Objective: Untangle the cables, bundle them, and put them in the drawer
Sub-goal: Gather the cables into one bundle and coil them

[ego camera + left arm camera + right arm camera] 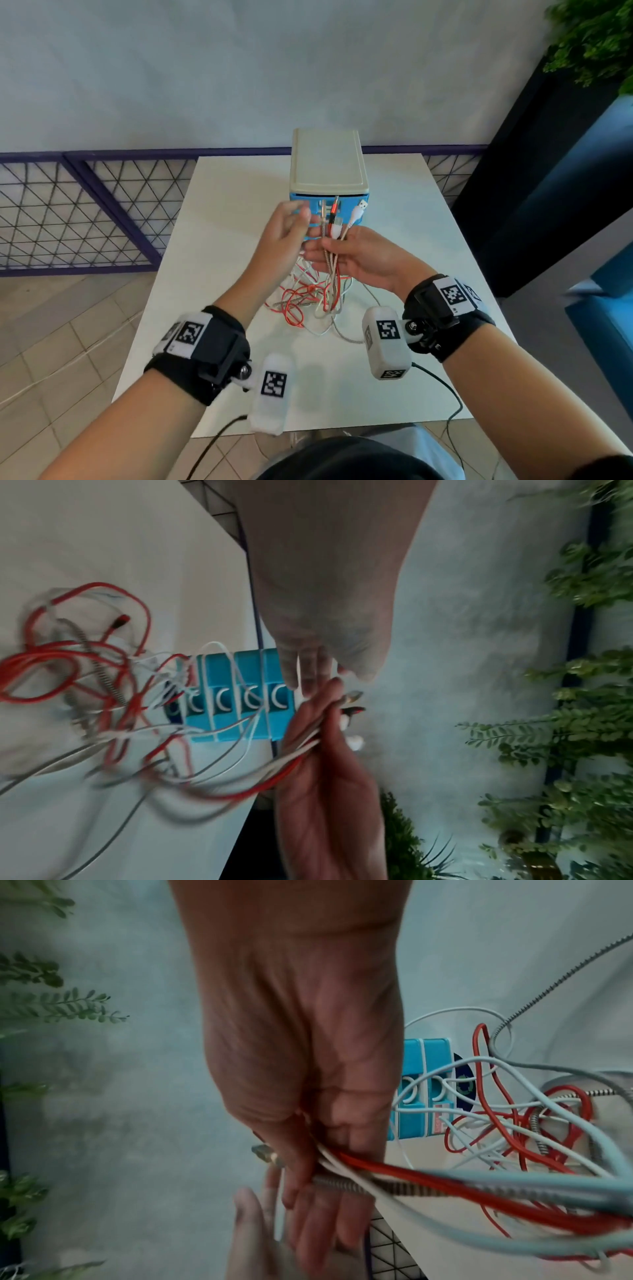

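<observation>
My right hand [346,253] grips a bunch of cable ends [334,214] upright in front of the drawer unit: a red plug, a braided metal one and a white USB plug [360,209]. Below the fist the red, white and braided cables [308,301] hang into a tangle on the white table [222,212]. My left hand [287,229] hovers just left of the plugs, holding nothing. In the left wrist view its fingers [308,669] are straight and meet the right hand [325,791]. The right wrist view shows the cables [479,1185] leaving my right fist [308,1150].
The blue drawer unit [327,164] with a beige top stands mid-table behind my hands, its drawer fronts [236,696] shut. A purple mesh fence [85,212] runs on the left. A dark panel and plants [592,37] stand right. Black wrist-camera leads [452,394] hang at the table's near edge.
</observation>
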Available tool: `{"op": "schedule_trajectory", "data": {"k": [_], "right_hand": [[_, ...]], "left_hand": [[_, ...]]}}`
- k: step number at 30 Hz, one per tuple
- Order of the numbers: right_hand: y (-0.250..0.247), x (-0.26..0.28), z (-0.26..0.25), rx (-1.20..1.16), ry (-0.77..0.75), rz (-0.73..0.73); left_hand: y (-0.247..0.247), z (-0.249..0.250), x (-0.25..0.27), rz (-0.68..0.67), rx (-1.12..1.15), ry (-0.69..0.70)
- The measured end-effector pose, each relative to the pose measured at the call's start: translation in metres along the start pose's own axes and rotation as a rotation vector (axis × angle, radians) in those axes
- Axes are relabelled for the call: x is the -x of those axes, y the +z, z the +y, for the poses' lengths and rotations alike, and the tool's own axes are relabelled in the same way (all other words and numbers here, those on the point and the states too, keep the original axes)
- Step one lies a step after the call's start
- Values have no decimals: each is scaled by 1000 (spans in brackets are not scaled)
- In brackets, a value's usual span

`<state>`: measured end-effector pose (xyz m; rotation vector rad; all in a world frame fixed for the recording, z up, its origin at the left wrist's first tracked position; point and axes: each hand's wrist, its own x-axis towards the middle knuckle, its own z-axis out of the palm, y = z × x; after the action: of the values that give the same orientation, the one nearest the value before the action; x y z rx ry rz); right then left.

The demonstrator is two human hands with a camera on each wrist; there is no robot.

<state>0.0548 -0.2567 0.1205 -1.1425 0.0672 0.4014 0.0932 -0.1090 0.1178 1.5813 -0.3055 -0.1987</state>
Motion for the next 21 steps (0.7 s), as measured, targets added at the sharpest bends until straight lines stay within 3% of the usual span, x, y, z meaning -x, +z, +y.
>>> {"op": "schedule_trajectory", "data": {"k": [6,13,17,21], "right_hand": [[7,4,0,103,118,-99],[7,7,-3,123,120,-60],[7,9,-1,156,126,-29],[7,8,0,184,142,-32]], "left_hand": [[-11,17,-22,-298,-281,50],[-7,12,-21,-233,-227,62],[-9,17,-18,-290,-262,18],[-13,19,-18,-400,-321,74]]}}
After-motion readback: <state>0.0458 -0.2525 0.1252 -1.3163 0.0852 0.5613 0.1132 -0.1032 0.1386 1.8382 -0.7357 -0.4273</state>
